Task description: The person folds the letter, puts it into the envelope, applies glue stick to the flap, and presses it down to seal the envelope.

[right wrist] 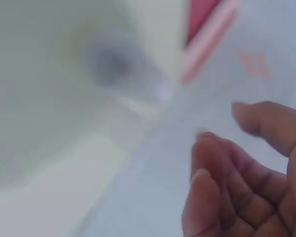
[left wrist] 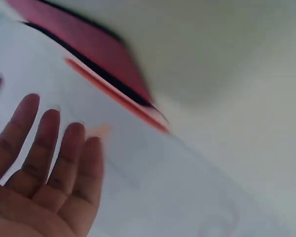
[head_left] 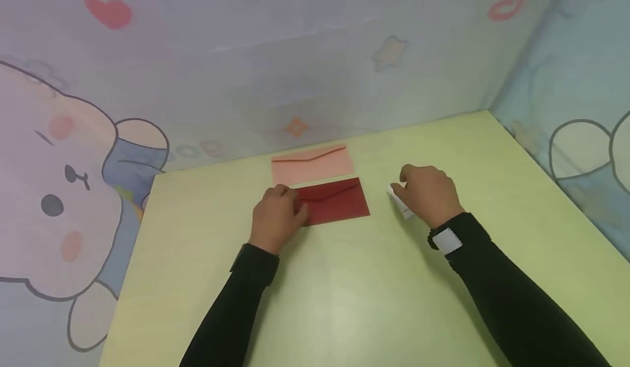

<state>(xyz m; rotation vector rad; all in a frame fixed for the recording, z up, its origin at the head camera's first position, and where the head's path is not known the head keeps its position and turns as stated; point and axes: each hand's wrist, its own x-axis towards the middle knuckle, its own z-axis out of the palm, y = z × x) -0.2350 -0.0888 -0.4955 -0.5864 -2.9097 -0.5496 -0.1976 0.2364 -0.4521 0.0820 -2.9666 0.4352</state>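
A dark red envelope point(head_left: 337, 203) lies flap side up on the table, just in front of a light pink envelope point(head_left: 315, 165). At the red envelope's left end is my left hand point(head_left: 275, 219), overlapping it in the head view. The left wrist view shows that hand's fingers point(left wrist: 66, 163) nearly straight with nothing between them. My right hand point(head_left: 433, 192) hovers by a small white cylinder-shaped thing point(head_left: 401, 205), partly hidden behind it. Its thumb and fingers are loosely bent and apart, holding nothing in the right wrist view, where the white thing point(right wrist: 118, 64) is blurred.
The pale yellow table point(head_left: 344, 301) meets a cartoon-printed back wall point(head_left: 295, 55) just behind the pink envelope. Another printed wall point(head_left: 585, 99) runs along the table's right edge, and a cartoon bear print point(head_left: 59, 192) covers the left side.
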